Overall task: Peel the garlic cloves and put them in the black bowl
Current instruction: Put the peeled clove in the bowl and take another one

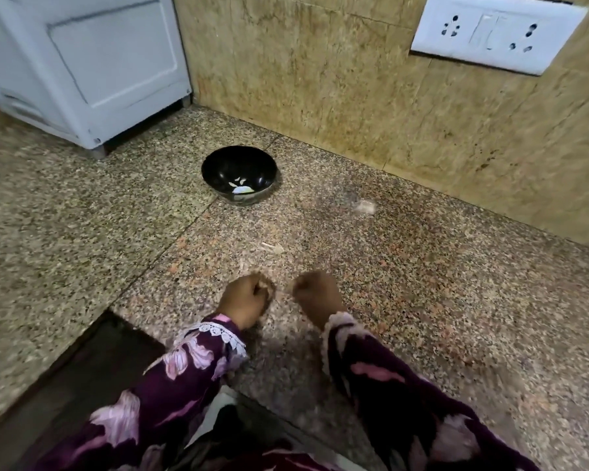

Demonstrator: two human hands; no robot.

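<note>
- Though motion blur smears both hands, the left hand (244,297) shows its fingers curled into a grip, with something pale and blurred at the fingertips; whether that is a garlic clove or skin cannot be told.
- The right hand (315,294) is likewise curled, and whether its grip holds anything cannot be told; it lies just beside the left hand, the two apart.
- Both wrists come out of dark purple sleeves with pink flowers (191,362), the lower parts cut off by the picture's edge.
- The round glossy black bowl (238,175) stands upright on the speckled granite desk (422,300), well apart from the hands, near the wall; a few white pieces lie at its bottom, too small to name surely.
- Thin pale scraps (271,247) lie on the desk between bowl and hands, and a blurred pale bit (364,206) lies nearer the wall.
- A white appliance (82,62) stands at the far left, cut off, and a white socket plate (497,30) sits on the mottled tan wall.
</note>
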